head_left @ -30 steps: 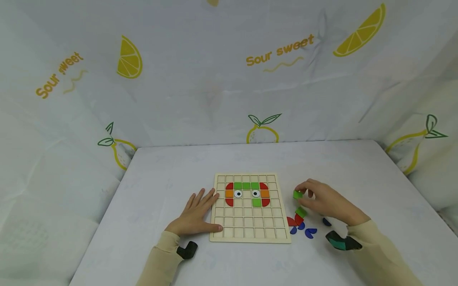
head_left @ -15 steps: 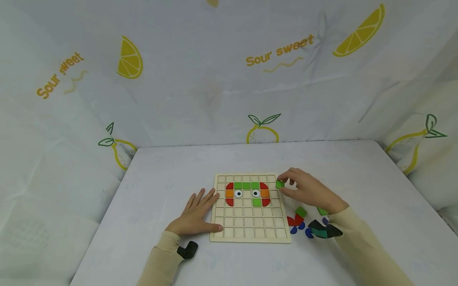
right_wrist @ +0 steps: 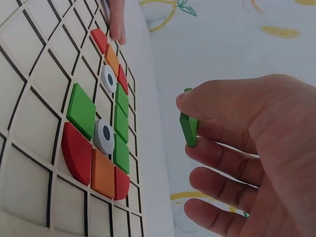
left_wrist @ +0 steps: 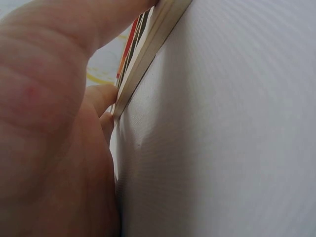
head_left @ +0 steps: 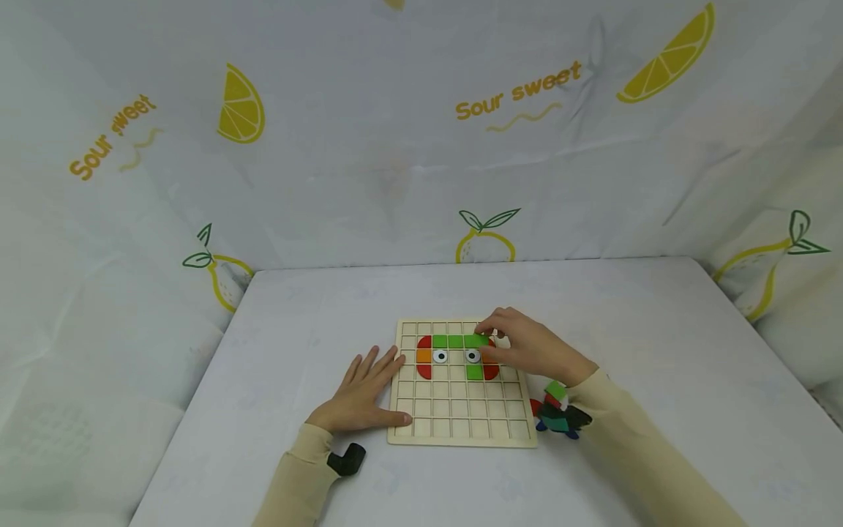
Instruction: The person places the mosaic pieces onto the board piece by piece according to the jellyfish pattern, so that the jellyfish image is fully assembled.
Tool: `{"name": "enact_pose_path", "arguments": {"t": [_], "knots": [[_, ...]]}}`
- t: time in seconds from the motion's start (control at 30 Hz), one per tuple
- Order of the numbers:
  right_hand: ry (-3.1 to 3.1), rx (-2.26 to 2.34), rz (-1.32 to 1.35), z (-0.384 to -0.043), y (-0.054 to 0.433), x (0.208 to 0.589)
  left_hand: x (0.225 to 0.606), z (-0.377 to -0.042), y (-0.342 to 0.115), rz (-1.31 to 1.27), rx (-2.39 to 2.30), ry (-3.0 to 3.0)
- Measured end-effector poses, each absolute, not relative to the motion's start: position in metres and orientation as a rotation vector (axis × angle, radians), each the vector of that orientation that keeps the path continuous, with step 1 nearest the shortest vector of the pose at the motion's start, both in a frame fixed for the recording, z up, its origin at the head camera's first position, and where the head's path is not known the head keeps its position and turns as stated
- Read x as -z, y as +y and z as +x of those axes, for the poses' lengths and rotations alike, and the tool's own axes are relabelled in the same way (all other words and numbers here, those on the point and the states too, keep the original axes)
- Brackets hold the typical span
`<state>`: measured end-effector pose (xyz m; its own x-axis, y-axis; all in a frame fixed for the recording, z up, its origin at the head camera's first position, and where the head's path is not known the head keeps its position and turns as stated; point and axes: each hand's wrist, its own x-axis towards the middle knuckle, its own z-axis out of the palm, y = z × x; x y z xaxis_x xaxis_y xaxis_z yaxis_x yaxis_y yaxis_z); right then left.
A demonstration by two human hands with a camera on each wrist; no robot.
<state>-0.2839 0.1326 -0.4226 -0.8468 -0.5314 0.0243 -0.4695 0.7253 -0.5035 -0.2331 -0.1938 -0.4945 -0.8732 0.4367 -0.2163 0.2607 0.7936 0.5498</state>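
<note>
A wooden grid board (head_left: 461, 410) lies on the table. Its upper part bears a pattern of red rounded pieces, orange squares, green squares and two round eye tiles (right_wrist: 103, 136). Beside its left edge my left hand (head_left: 358, 399) lies flat with spread fingers, fingertips and thumb on the rim. My right hand (head_left: 536, 348) is over the board's upper right, covering some red and orange pieces in the head view. Between thumb and index finger it pinches a green square tile (right_wrist: 187, 128), held apart from the board in the right wrist view; the other fingers are loosely bent.
Right of the board lie loose pieces: a green tile (head_left: 556, 391), a red piece (head_left: 536, 408) and blue ones, partly hidden under the right wrist. A white cloth with lemon prints (head_left: 484, 247) hangs behind the table (head_left: 316, 315).
My right hand has carried the green tile from the loose pieces leftward, past the board's right edge, to over its upper right. The left hand has stayed in place.
</note>
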Motion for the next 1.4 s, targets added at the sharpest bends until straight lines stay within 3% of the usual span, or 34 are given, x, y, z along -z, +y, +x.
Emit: {"name": "enact_pose_path", "arguments": {"t": [0.63, 1.4], "knots": [[2.76, 0.719, -0.955, -0.287, 0.103, 0.445, 0.499, -0.234, -0.195, 0.559, -0.754, 2.654], [2.695, 0.649, -0.93, -0.281, 0.096, 0.462, 0.5, -0.234, -0.195, 0.557, -0.757, 2.663]]}}
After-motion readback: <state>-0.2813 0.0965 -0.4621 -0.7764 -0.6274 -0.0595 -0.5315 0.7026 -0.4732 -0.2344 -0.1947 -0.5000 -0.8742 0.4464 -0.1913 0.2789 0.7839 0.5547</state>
